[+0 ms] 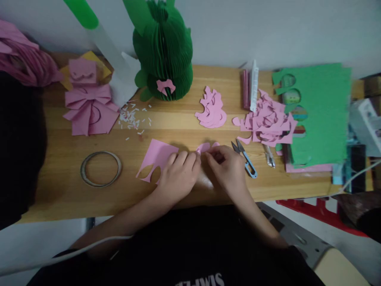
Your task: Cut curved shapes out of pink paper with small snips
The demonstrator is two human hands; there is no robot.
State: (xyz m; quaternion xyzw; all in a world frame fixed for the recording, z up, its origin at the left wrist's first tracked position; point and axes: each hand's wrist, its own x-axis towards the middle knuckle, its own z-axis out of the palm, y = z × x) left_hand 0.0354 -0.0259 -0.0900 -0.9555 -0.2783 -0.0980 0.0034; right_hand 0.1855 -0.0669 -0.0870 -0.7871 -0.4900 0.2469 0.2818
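Observation:
A small pink paper piece (203,147) is between my two hands, partly covered by fingers. My left hand (181,171) rests low over the table, fingers bent and together, its fingertips closed on the piece's left end. From the other side my right hand (228,166) pinches it between thumb and forefinger. Beside my left hand lies a pink paper sheet (157,154) with curved cut-outs along its lower edge. Blue-handled thread snips (247,159) lie open just right of my right hand. A stack of pink cut paper shapes (212,109) lies beyond the hands.
Pink paper scraps (269,119) heap near a green sheet stack (324,115). A green honeycomb paper figure (163,47) stands behind. To the left are a tape roll (101,186), white bits (129,118) and a folded pink paper bow (91,107).

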